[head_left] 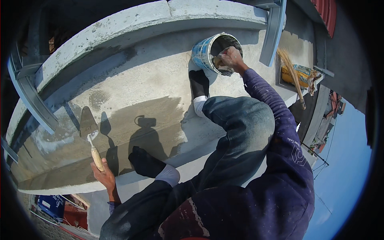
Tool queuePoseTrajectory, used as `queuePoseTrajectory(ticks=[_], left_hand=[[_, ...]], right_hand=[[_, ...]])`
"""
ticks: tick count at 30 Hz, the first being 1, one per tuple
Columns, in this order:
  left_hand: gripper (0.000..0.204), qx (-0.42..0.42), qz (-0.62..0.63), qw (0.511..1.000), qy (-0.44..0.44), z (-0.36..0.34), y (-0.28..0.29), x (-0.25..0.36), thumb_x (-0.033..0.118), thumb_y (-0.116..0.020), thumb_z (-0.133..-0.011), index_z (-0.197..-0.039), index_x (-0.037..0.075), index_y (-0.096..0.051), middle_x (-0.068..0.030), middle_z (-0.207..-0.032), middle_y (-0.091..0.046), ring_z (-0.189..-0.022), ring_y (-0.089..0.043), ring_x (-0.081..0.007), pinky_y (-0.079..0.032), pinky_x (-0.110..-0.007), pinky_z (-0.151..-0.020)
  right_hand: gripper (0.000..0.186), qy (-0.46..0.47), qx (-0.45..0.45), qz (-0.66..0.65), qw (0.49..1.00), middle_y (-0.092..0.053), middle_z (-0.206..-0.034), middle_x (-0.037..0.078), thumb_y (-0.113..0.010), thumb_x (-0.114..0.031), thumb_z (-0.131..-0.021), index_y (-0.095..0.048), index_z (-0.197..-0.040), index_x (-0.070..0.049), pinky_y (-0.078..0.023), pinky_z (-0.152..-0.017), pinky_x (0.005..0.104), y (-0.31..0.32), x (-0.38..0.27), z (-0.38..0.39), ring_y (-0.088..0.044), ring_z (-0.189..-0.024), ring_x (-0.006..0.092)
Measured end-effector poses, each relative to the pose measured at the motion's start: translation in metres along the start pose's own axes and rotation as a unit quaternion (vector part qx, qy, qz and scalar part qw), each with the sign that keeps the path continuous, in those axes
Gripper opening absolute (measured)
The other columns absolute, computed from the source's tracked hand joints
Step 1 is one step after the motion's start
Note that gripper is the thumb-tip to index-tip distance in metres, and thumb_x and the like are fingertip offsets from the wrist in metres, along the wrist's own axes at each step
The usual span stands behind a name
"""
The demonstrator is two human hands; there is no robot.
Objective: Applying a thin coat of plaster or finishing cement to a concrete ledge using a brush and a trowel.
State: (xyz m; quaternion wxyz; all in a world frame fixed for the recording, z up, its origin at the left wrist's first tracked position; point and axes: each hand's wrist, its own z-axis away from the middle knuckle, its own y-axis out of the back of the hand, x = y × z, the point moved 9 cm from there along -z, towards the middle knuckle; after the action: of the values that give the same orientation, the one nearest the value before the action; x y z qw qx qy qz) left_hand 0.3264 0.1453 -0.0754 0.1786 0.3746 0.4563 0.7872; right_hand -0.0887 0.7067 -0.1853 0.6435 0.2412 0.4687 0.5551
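My left hand grips the wooden handle of a pointed trowel, held blade up over a concrete ledge that is partly damp and dark. My right hand, dusted pale, reaches into a blue and white bucket with a grimy rim, its fingers closed on a small yellowish and red thing that I cannot make out, partly hidden by the hand and the bucket's shadow. My feet, in dark socks with white tops, rest on the ledge, one just below the bucket and the other right of the trowel.
A curved concrete parapet borders the ledge, with metal rails at both ends. A straw broom and a yellow sack lie at the right. A blue object sits below the ledge's edge at lower left; rooftops and wires appear at far right.
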Motion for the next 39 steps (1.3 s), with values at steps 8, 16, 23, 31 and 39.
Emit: queuePoseTrajectory(ticks=[8,16,23,31,39], left_hand=[[0.037,-0.021,0.026,0.999,0.036,-0.007,-0.009,-0.009,0.034,-0.062,-0.099,-0.097,-0.001,-0.05,-0.0151,-0.078,-0.049,-0.071,-0.047,-0.0282,-0.043,-0.04,-0.069],[0.034,-0.024,0.015,0.999,0.029,-0.013,-0.01,-0.006,0.032,-0.063,-0.099,-0.098,0.0,-0.051,-0.0116,-0.078,-0.05,-0.072,-0.047,-0.0233,-0.043,-0.036,-0.069],[0.044,-0.011,0.032,0.999,0.026,-0.014,-0.01,-0.007,0.042,-0.061,-0.099,-0.099,-0.001,-0.051,-0.0162,-0.078,-0.051,-0.07,-0.048,-0.0292,-0.044,-0.04,-0.068],[0.038,-0.024,0.041,0.999,0.013,-0.015,-0.01,-0.001,0.036,-0.062,-0.099,-0.099,0.0,-0.051,-0.0139,-0.079,-0.051,-0.072,-0.048,-0.0261,-0.043,-0.038,-0.07],[0.035,-0.001,0.034,0.999,0.013,-0.02,-0.013,-0.002,0.031,-0.065,-0.098,-0.103,-0.001,-0.053,-0.0139,-0.082,-0.052,-0.074,-0.047,-0.0248,-0.044,-0.037,-0.071]], right_hand=[[0.021,-0.182,0.03,-0.419,0.889,-0.073,-0.087,0.016,-0.073,-0.014,-0.083,-0.074,-0.094,0.004,-0.058,-0.077,0.032,-0.019,0.022,0.001,-0.072,-0.081,0.0163],[0.019,0.036,0.179,-0.018,0.983,-0.071,-0.09,0.021,-0.071,-0.017,-0.087,-0.072,-0.097,-0.001,-0.054,-0.074,0.037,0.031,0.002,0.01,-0.07,-0.081,0.0341],[0.027,-0.025,0.026,0.057,0.998,-0.071,-0.079,0.021,-0.071,-0.021,-0.08,-0.072,-0.095,0.002,-0.055,-0.075,0.0382,-0.007,-0.003,0.009,-0.071,-0.077,0.0337],[0.021,-0.012,0.152,-0.086,0.985,-0.073,-0.091,0.015,-0.073,-0.019,-0.085,-0.073,-0.098,-0.003,-0.054,-0.077,0.0339,0.033,-0.013,0.003,-0.07,-0.082,0.0252],[0.019,0.014,0.035,0.041,0.998,-0.069,-0.079,0.021,-0.068,-0.015,-0.083,-0.07,-0.095,-0.001,-0.053,-0.069,0.0428,0.005,-0.003,0.009,-0.068,-0.075,0.0382]])
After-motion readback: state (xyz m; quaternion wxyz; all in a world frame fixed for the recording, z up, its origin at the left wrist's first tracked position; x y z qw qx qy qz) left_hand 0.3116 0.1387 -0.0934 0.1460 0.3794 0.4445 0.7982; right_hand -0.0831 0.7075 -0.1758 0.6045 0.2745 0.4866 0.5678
